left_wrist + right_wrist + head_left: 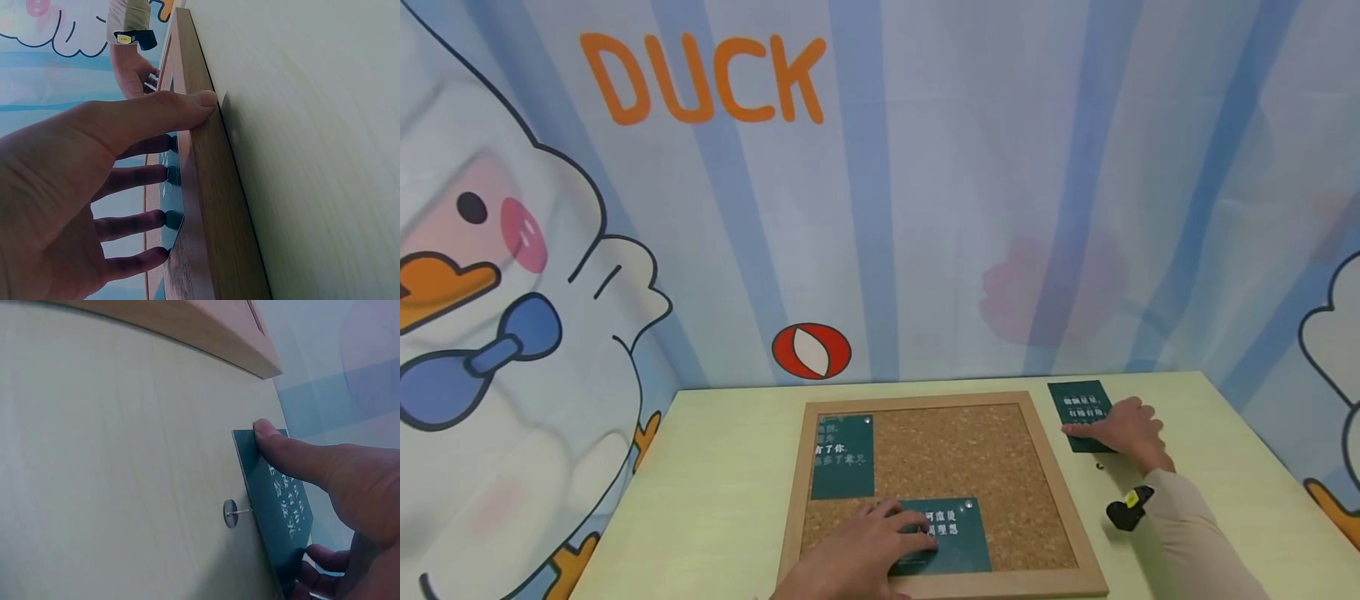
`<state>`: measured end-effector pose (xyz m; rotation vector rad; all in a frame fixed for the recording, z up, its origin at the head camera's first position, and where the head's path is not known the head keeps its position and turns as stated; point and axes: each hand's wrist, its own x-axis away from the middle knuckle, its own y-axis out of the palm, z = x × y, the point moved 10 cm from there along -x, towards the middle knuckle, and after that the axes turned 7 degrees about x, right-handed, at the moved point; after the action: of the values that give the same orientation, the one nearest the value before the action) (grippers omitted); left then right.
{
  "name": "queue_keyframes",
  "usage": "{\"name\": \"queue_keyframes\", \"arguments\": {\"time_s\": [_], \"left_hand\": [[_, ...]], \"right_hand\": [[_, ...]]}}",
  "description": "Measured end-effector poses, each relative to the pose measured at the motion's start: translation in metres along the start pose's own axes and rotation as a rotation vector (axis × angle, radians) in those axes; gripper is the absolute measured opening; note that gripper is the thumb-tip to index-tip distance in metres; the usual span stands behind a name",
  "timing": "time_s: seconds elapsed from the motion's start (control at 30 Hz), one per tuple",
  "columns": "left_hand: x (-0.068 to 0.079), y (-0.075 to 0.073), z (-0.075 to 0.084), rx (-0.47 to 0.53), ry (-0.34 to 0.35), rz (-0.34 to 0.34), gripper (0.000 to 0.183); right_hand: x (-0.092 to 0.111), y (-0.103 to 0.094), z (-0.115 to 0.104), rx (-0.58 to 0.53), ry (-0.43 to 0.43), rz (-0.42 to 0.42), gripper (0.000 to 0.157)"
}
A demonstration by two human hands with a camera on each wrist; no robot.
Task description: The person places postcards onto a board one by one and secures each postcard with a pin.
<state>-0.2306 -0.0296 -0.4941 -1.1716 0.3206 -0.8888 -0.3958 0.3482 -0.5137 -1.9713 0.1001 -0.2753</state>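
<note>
My left hand (861,550) rests its spread fingertips on a dark green card (958,550) with white characters, at the front of the framed corkboard (955,450). In the left wrist view, the thumb of the left hand (62,162) lies across the wooden frame edge (215,187). To the right of the board, my right hand (1127,433) holds another green card (1078,392) by its edges, thumb and fingers spread across it. A flat-headed thumbtack (231,514) lies on the table beside this card, its pin toward the card's edge.
A third green card (842,475) is at the board's upper left, with a shiny tack (867,421) in its corner. Another tack (968,504) sits in the front card's corner. A printed curtain (925,208) rises behind the pale table (722,475).
</note>
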Motion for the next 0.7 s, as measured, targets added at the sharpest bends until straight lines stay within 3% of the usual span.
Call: {"name": "queue_keyframes", "arguments": {"time_s": [0.13, 0.27, 0.43, 0.57, 0.7], "left_hand": [[0.000, -0.001, -0.001, 0.001, -0.009, 0.001, 0.067], [0.000, -0.002, 0.000, 0.004, -0.013, -0.001, 0.067], [0.000, -0.002, -0.001, 0.012, -0.021, -0.006, 0.067], [-0.001, -0.001, -0.001, 0.005, -0.016, -0.006, 0.067], [-0.001, -0.001, -0.001, 0.019, -0.010, -0.011, 0.067]], "right_hand": [[-0.002, 0.003, 0.001, -0.099, 0.005, -0.003, 0.125], [0.000, 0.002, -0.006, -0.184, -0.051, -0.004, 0.115], [0.003, -0.002, -0.017, -0.194, -0.122, -0.003, 0.103], [0.005, -0.006, -0.021, -0.195, -0.128, 0.017, 0.090], [0.010, -0.012, -0.029, -0.217, -0.149, 0.033, 0.088]]}}
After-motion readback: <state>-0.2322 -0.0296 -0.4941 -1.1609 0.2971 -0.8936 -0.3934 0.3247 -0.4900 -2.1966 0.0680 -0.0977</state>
